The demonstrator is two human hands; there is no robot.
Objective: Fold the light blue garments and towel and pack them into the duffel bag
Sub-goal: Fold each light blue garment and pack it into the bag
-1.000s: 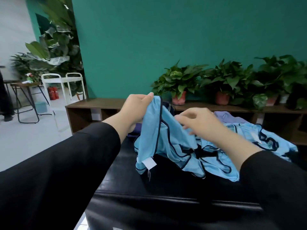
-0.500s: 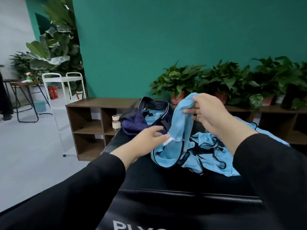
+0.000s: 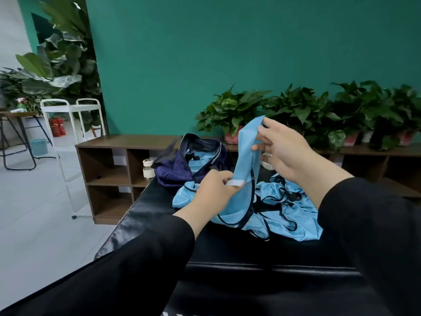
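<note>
A crumpled light blue garment with dark piping lies on the black padded table. My right hand holds its upper edge lifted above the pile. Lower down, my left hand pinches the same strip of cloth at its white label. Behind my left hand sits the navy duffel bag, unzipped, with light blue fabric showing inside.
A low brown shelf unit runs behind the table, with potted plants on top and a small white-capped bottle beside the bag. A white cart and a stool stand on the tiled floor to the left.
My left hand dropped from the garment's top edge to its white label and pinched it. My right hand rose and took the top edge. The duffel bag came into view.
</note>
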